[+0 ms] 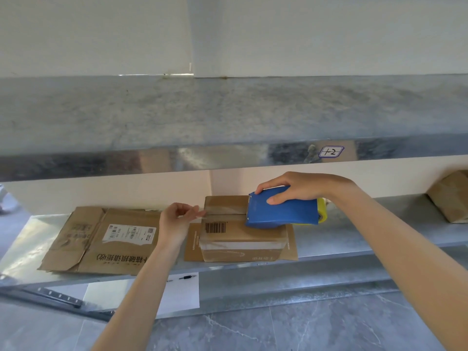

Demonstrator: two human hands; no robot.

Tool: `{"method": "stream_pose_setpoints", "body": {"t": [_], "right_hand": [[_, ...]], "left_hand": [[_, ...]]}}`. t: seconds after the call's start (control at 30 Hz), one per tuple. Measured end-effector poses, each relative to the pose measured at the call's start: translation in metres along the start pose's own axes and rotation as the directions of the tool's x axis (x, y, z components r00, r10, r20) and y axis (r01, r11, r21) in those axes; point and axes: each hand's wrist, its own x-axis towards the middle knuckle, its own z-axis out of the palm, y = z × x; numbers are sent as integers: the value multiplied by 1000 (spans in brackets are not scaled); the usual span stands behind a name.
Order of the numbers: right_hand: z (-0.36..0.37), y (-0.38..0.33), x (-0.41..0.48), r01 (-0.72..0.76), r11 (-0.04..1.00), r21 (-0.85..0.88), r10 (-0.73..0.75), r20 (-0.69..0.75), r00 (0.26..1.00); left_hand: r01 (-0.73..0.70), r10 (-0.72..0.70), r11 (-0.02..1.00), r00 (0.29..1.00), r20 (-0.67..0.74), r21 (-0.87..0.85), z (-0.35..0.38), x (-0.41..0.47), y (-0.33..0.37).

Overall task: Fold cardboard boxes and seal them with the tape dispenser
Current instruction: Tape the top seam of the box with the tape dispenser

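Gripping the tape dispenser (281, 211) on the box (240, 240) is the right hand (296, 187); the left hand (174, 219) pinches the tape (222, 211).

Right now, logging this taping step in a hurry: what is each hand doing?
Left hand: pinches the clear tape end by the box.
Right hand: grips the blue tape dispenser on the box.
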Motion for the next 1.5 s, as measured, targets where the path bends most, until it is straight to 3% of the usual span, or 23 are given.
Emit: {"method": "stream_pose_setpoints", "body": {"t": [0.27, 0.6, 1.03, 1.23, 1.5], "right_hand": [[-1, 3, 2, -13, 1000, -8, 13, 16, 1000], [0, 5, 3, -7, 1000, -18, 8, 9, 1000], [3, 6, 2, 32, 999, 0, -32, -15, 999], [2, 6, 2, 36, 999, -5, -36, -15, 999], [3, 8, 3, 33, 999, -6, -34, -17, 999]], "left_hand": [[116, -114, 992, 993, -39, 51, 6, 9, -16], [-44, 67, 960, 995, -74, 277, 15, 0, -27], [-10, 48, 968, 988, -146, 253, 20, -11, -40], [-76, 138, 964, 961, -239, 254, 18, -5, -35], [-92, 150, 956, 969, -195, 280, 22, -3, -47]]}}
